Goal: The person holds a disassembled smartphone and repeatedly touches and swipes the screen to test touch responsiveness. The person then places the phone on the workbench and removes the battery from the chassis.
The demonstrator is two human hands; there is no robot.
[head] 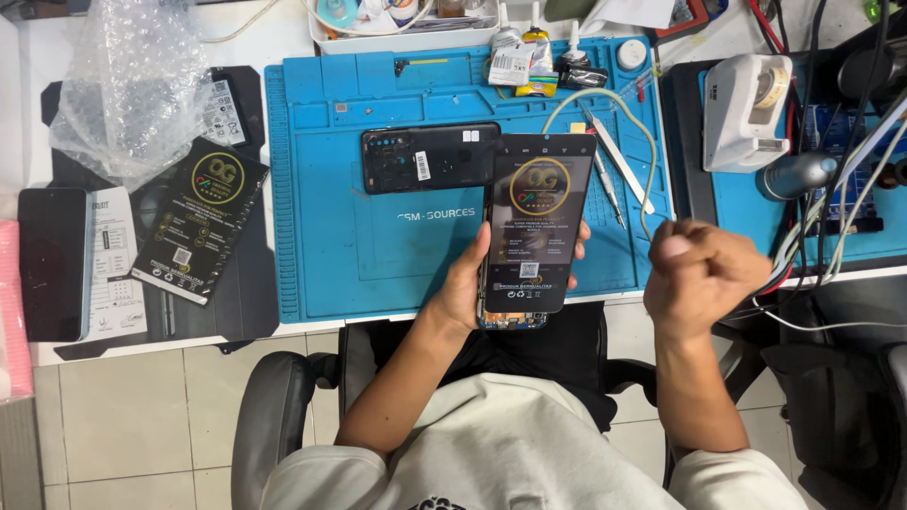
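2 hands over blue mat (321,236): left hand (468,288) grasps phone screen panel (534,222) upright; right hand (699,274) clenched in a fist, empty, beside white cable (642,142).

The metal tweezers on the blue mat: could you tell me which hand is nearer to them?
Right. The right hand, closed in a fist, hovers just right of the tweezers; the left hand holds the phone below them.

Blue work mat (331,255) on a white tabletop (255,38); black display panel (535,222) with a gold ring emblem; clear bubble wrap (128,85).
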